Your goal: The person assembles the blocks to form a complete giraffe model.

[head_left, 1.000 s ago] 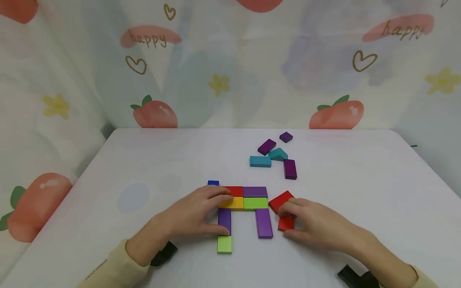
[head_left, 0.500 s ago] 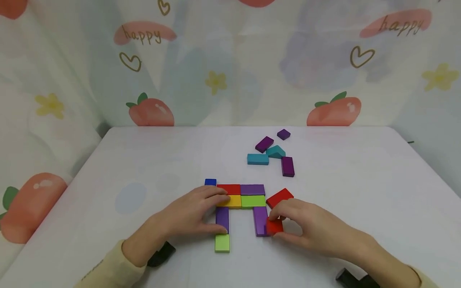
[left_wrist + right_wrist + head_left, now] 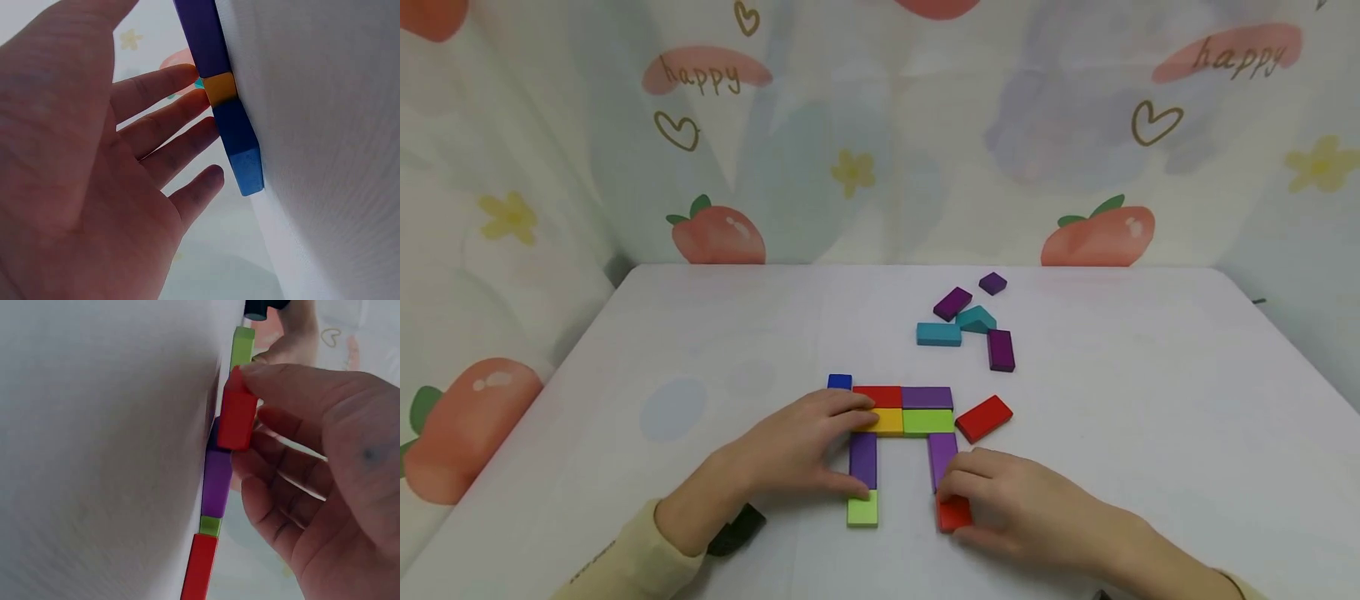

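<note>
Flat coloured blocks form a figure on the white table: red (image 3: pixel 880 396) and purple (image 3: pixel 927 397) above yellow (image 3: pixel 891 422) and lime green (image 3: pixel 928 422) blocks, with two purple legs below. My left hand (image 3: pixel 793 446) rests its fairly straight fingers against the figure's left side; its thumb touches near the joint of the purple left leg (image 3: pixel 863 460) and lime foot (image 3: pixel 862 510). My right hand (image 3: pixel 1037 508) pinches a small red block (image 3: pixel 238 419) between thumb and fingers at the lower end of the right leg (image 3: pixel 943 457). A blue block (image 3: pixel 839 382) sits at the upper left.
Another red block (image 3: pixel 984 418) lies slanted just right of the figure. Farther back lie a teal block (image 3: pixel 938 334), a teal triangle (image 3: pixel 977 319) and several dark purple blocks (image 3: pixel 1001 350). A patterned curtain (image 3: pixel 895 133) hangs behind the table.
My right hand has carried the small red block leftward and then toward me, from beside the right purple leg to its lower end. My left hand stays almost in place.
</note>
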{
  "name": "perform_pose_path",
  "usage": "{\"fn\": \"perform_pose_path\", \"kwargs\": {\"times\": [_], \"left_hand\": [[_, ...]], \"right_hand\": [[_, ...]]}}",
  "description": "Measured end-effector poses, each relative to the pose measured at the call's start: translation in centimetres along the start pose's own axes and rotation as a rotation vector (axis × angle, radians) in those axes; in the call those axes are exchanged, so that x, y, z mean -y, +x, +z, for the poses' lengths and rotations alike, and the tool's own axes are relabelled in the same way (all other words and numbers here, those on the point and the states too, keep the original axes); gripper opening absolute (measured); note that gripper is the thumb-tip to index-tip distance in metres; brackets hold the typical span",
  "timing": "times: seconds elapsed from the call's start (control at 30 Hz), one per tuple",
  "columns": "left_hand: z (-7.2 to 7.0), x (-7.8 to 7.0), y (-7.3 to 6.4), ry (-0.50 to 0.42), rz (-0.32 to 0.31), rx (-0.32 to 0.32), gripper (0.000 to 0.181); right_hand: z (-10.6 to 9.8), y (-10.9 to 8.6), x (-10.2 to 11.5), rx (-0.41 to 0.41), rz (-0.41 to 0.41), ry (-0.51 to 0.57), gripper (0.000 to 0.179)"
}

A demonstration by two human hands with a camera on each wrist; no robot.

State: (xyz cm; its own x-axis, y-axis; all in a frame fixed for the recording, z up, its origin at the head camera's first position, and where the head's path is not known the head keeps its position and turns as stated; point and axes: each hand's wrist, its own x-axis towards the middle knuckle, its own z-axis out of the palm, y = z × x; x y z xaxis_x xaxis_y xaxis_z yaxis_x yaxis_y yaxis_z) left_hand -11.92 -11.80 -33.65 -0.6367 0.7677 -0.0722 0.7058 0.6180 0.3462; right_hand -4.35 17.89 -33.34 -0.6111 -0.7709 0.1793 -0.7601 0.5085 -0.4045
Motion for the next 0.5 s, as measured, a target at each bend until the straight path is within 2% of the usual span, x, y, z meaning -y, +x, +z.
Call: {"fn": "perform_pose_path", "kwargs": {"times": [0.2, 0.4, 0.5], "left_hand": [[0.0, -0.1, 0.0, 0.005, 0.004, -0.002, 0.080], [0.1, -0.2, 0.0, 0.014, -0.003, -0.003, 0.080], [0.0, -0.3, 0.0, 0.018, -0.008, 0.003, 0.081]], "right_hand": [[0.1, 0.0, -0.1, 0.016, 0.008, -0.050, 0.029], [-1.1, -0.4, -0.5, 0.064, 0.075, 0.009, 0.029], [-1.4, -0.4, -0.7, 0.089, 0.082, 0.039, 0.025]]}}
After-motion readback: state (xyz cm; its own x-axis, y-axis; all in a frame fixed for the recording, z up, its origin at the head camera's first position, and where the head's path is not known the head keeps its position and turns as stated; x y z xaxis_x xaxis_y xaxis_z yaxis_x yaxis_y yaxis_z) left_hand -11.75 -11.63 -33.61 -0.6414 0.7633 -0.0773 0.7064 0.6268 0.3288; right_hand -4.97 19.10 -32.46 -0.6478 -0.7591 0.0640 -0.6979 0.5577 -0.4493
